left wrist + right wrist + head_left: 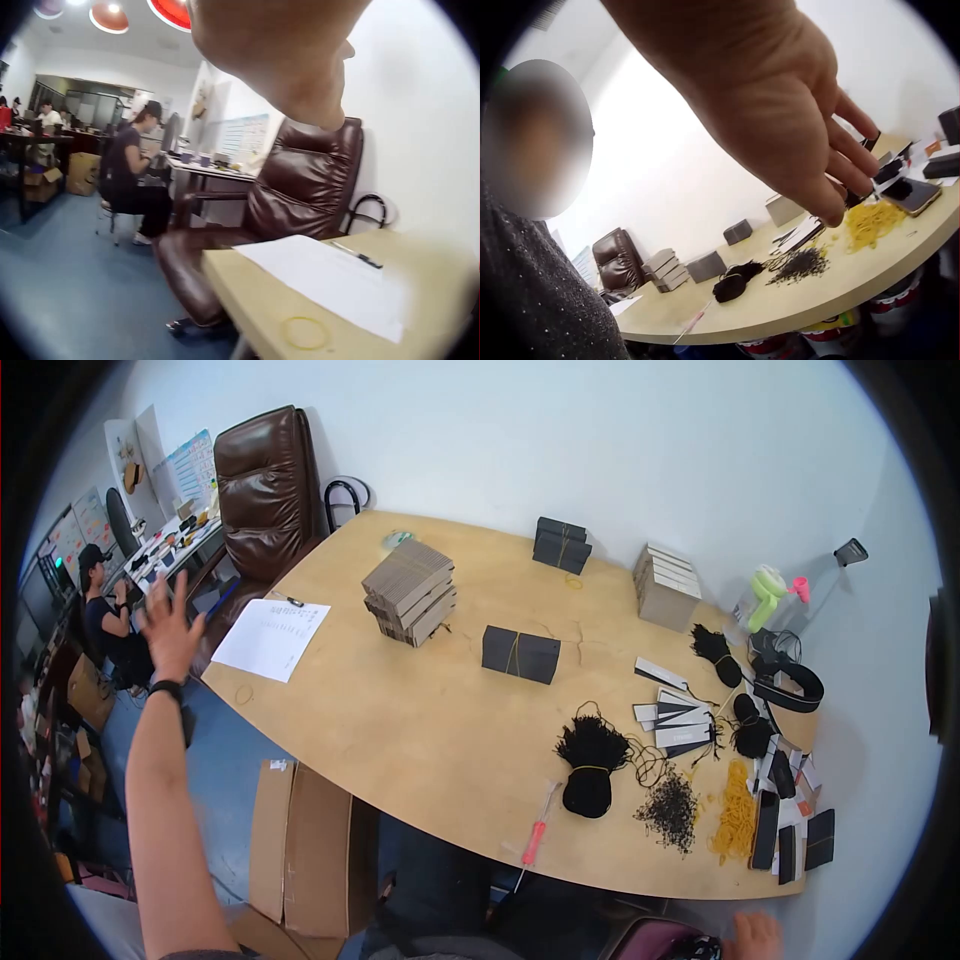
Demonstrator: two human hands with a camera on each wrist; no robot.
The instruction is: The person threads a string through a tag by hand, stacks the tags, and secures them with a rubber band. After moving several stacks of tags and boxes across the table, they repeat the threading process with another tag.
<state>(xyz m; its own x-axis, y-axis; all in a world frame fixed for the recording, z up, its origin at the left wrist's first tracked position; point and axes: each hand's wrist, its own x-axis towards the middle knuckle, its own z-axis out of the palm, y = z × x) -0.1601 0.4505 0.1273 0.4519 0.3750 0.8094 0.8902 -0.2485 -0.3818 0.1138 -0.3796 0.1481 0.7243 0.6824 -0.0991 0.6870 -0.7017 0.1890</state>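
My left hand point(172, 632) is raised off the table's left end with its fingers spread, and nothing is in it. Near it lies a written sheet of white paper point(270, 640) with a pen point(356, 255) at its top edge. At the bottom right of the head view, my right hand point(755, 937) is beside the table's near edge. The right wrist view shows its fingers point(851, 150) loosely bent and holding nothing. Beyond them on the table are a pile of yellow rubber bands point(735, 812), small black pieces point(670, 812) and a banded bundle of black cords point(588, 785).
Stacked grey cards point(408, 588) and banded black card blocks point(520, 654) stand on the wooden table point(440, 730). Black-and-white tags point(680, 722) and a red-handled tool point(535, 840) lie nearer. A brown leather chair point(265, 490) and a cardboard box point(315, 850) flank the table. A person point(135, 169) sits beyond.
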